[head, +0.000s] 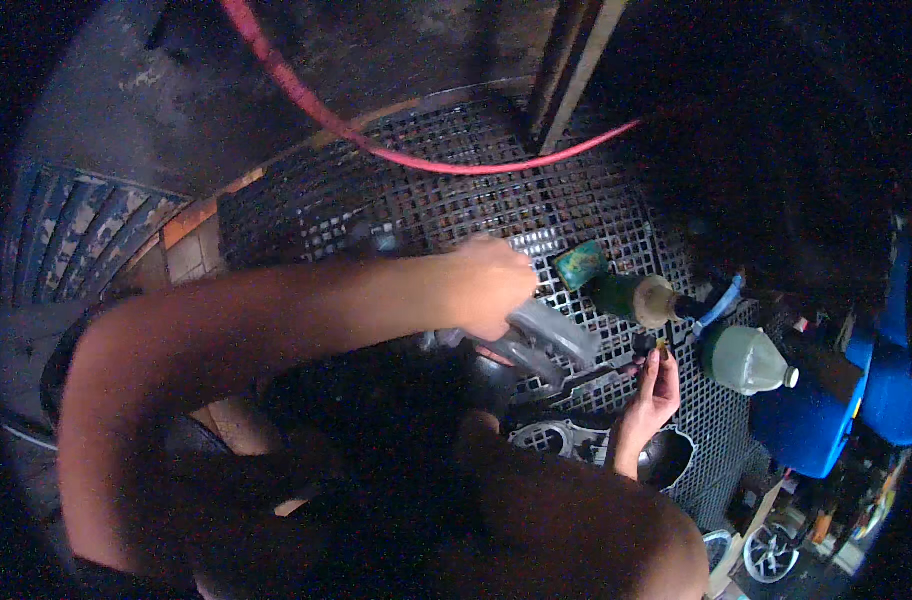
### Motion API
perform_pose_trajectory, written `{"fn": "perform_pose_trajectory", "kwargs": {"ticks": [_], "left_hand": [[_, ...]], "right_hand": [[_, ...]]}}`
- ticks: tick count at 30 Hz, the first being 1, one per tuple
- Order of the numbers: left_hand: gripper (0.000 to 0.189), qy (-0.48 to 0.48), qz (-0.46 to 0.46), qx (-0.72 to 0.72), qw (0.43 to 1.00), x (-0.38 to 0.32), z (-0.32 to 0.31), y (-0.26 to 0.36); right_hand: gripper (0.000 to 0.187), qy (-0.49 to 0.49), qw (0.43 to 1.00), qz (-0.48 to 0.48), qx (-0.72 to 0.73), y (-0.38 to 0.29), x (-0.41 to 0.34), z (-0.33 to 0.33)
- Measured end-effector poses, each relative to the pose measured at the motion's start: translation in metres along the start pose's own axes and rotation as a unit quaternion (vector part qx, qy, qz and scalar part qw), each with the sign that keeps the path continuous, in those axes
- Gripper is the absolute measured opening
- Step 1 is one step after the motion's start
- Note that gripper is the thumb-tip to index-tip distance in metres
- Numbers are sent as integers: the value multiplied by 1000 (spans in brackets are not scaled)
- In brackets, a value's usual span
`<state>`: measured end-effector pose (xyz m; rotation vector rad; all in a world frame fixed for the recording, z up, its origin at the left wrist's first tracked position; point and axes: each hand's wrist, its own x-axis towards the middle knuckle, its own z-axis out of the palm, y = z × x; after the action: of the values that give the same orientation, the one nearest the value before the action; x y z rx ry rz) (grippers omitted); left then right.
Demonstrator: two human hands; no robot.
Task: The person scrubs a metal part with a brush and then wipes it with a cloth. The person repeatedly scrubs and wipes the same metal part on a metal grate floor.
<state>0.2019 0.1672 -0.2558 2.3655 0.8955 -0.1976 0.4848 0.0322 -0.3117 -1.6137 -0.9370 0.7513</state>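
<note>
My left hand (pixel 495 289) is closed in a fist around a grey metal-looking part (pixel 557 334). Motion blur doubles the part's outline, so its exact kind is unclear. To the right, my right hand (pixel 658 394) pinches a small brownish-yellow piece (pixel 662 349) between thumb and fingertips. A small dark object (pixel 642 345) is beside those fingertips. Metal engine covers (pixel 542 436) with machined rims lie below, partly hidden by my right forearm. Past my left hand, a green scouring pad (pixel 580 265) rests on the black plastic grid mat (pixel 456 217).
A green bottle with a pale top (pixel 651 301) stands near a blue handle (pixel 718 306). Farther right are a translucent jug (pixel 745 360) and a blue container (pixel 801 427). A red hose (pixel 456 168) hangs across the far side, by a post (pixel 576 75). Spoked wheels (pixel 771 553) lie lower right.
</note>
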Motion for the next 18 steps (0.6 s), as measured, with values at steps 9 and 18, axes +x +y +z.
{"fn": "perform_pose_trajectory", "kwargs": {"ticks": [9, 18], "left_hand": [[44, 143, -411, -112, 893, -43, 57, -4], [39, 276, -465, -183, 821, -37, 100, 11]], "right_hand": [[21, -33, 999, 8, 35, 18, -9, 42], [14, -182, 969, -157, -57, -16, -9, 136]]}}
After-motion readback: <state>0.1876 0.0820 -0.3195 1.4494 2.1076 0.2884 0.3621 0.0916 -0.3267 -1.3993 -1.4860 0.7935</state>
